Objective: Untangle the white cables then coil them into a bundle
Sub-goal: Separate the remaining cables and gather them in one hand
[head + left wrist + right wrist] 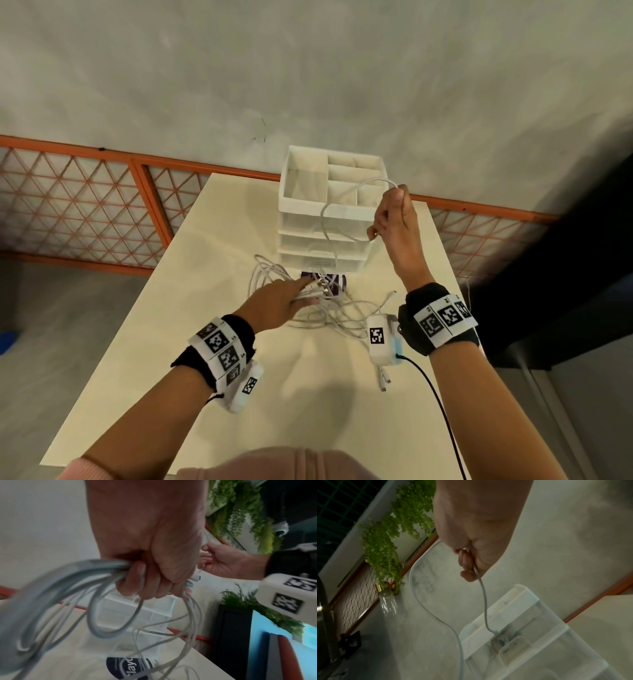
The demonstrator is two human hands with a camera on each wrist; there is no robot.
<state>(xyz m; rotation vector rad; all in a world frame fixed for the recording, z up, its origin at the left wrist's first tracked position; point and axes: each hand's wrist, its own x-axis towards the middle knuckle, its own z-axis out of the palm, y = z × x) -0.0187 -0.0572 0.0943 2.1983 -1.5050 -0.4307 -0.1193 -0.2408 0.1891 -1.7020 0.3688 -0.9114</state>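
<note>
A tangle of white cables (pixel 329 315) lies on the cream table (pixel 144 359) in front of the organiser. My left hand (pixel 284 303) grips a bunch of these cables (pixel 72 588), fingers curled round them, with loops hanging below the fist (pixel 150 574). My right hand (pixel 394 219) is raised beside the organiser and holds one white cable (pixel 346 195) in its closed fingers. That cable (pixel 483 601) arcs up from the hand (pixel 471 563) and drops toward the tangle.
A white plastic drawer organiser (pixel 329 212) with open top compartments stands at the table's far middle. A dark purple tub (pixel 325 282) sits at its foot, under the cables. Loose cable plugs (pixel 385 378) lie near the right wrist. An orange lattice railing (pixel 85 205) runs behind.
</note>
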